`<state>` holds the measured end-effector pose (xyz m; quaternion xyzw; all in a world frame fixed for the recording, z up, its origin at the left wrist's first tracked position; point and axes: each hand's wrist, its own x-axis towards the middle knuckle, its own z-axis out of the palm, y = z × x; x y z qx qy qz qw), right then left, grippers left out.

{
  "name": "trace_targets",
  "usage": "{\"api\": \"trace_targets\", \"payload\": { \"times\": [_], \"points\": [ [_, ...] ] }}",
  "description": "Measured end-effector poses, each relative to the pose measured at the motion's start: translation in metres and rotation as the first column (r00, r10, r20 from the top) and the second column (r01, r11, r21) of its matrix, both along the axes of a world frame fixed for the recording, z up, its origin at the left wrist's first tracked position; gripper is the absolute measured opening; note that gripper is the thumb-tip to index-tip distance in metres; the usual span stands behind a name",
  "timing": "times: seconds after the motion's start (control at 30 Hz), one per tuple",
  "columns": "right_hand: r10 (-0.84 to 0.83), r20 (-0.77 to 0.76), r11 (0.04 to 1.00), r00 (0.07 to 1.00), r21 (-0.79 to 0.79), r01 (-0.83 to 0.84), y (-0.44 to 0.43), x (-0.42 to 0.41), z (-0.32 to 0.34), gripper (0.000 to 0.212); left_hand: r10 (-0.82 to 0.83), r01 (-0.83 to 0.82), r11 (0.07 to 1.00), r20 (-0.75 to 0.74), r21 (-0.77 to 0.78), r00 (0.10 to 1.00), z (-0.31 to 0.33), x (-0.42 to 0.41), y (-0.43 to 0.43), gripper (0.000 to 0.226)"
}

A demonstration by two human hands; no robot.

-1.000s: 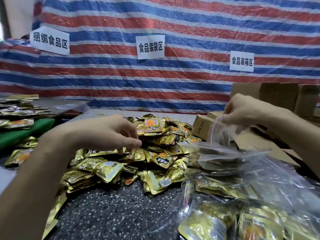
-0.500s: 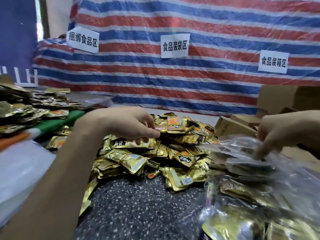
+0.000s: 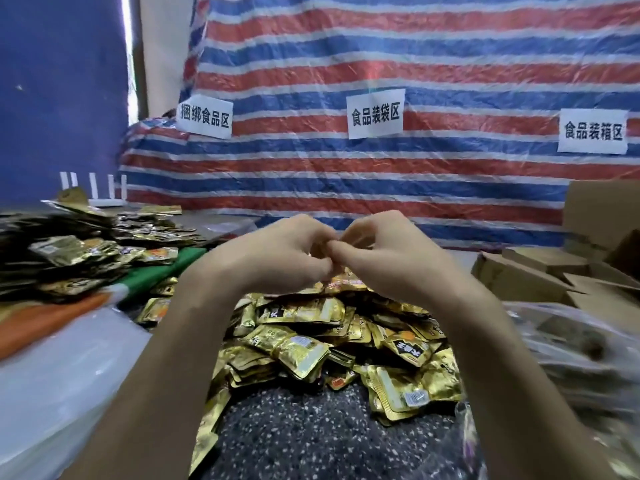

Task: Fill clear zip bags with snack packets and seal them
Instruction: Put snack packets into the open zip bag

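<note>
A heap of gold snack packets (image 3: 311, 348) lies on the dark speckled table (image 3: 311, 441) in front of me. Above its far side my left hand (image 3: 277, 258) and my right hand (image 3: 391, 258) meet, fingers curled and fingertips touching. A sliver of gold, a snack packet (image 3: 317, 252), shows between them; most of it is hidden by the fingers. Clear zip bags (image 3: 571, 358) with packets inside lie at the right, apart from both hands.
Another heap of packets (image 3: 69, 258) sits at the left on green and orange cloth (image 3: 149, 275). White plastic sheets (image 3: 52, 375) lie at the lower left. Cardboard boxes (image 3: 519, 275) stand at the right. A striped tarp (image 3: 381, 64) with paper labels closes off the back.
My right hand has let go of the clear bag and swung left to meet my left hand. My left hand has lifted off the heap. The view has turned left.
</note>
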<state>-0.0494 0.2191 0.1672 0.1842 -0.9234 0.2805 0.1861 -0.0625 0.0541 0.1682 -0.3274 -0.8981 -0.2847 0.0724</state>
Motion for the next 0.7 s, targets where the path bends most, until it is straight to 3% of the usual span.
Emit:
{"api": "trace_targets", "payload": {
  "times": [0.2,0.33,0.5,0.6,0.7],
  "points": [
    [0.062,-0.132,0.977,0.989,-0.194,-0.087,0.003,-0.010,-0.005,0.020,0.052,-0.027,0.987,-0.150,0.161,0.987,0.003,-0.004,0.003,0.006],
    [0.087,-0.125,0.941,0.988,-0.315,-0.123,0.008,-0.010,-0.006,0.017,0.171,-0.093,0.963,-0.307,0.254,0.936,0.003,0.001,0.015,0.014],
    [0.120,-0.045,0.950,0.992,-0.284,-0.128,0.013,-0.009,-0.003,0.007,0.327,-0.166,0.899,-0.369,0.406,0.870,-0.019,0.012,0.015,0.025],
    [0.133,0.026,0.968,0.991,-0.218,-0.125,0.016,-0.006,-0.001,0.014,0.423,-0.316,0.880,-0.282,0.355,0.861,-0.051,0.013,-0.015,0.011],
    [0.160,0.030,0.965,0.987,-0.213,-0.150,0.018,-0.001,0.001,0.021,0.605,-0.596,0.796,-0.179,0.102,0.776,-0.081,0.013,-0.067,0.003]
  ]
}}
